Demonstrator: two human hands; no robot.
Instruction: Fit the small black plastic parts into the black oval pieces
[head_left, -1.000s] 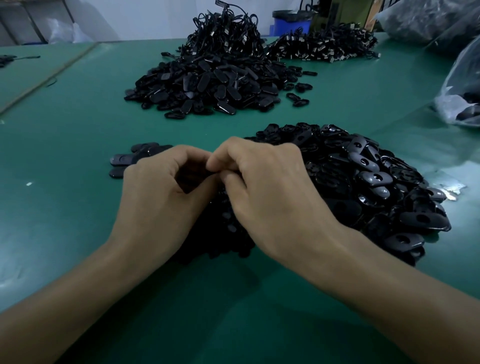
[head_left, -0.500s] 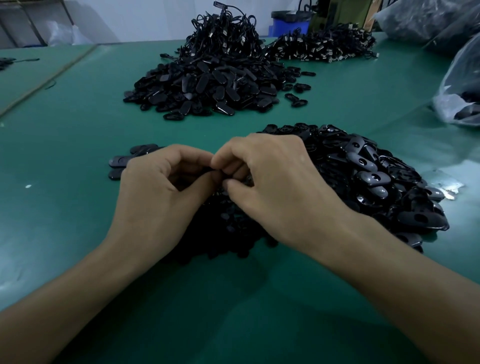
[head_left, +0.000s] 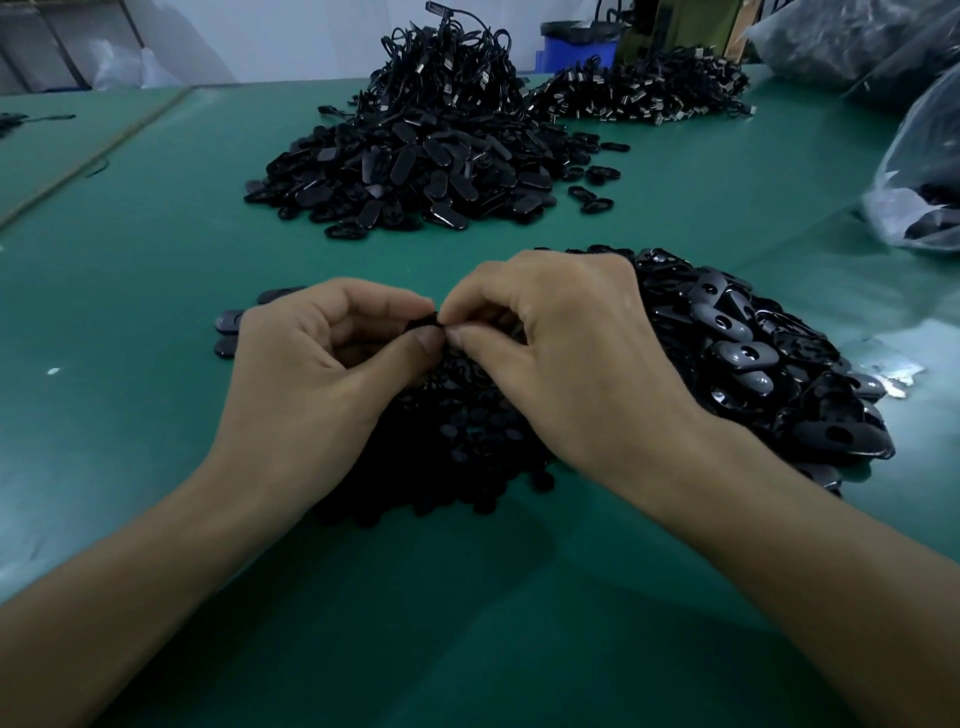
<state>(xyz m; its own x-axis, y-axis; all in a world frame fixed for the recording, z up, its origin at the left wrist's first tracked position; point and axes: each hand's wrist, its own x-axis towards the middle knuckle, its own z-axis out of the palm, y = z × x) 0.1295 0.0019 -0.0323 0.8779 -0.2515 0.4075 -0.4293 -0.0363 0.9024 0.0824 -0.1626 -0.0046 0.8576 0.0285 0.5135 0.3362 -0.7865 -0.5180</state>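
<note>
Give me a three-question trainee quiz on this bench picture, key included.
1. True or false: the left hand and the right hand both pinch one black piece at their fingertips.
2. Where is the heap of glossy oval pieces with holes? A) on the table, beside the right hand; B) inside a cardboard box; C) on a metal tray.
3. Fill in: the table's surface is ____ in colour.
Key: 1 true; 2 A; 3 green.

Glossy black oval pieces (head_left: 748, 358), green table (head_left: 156, 260)
</note>
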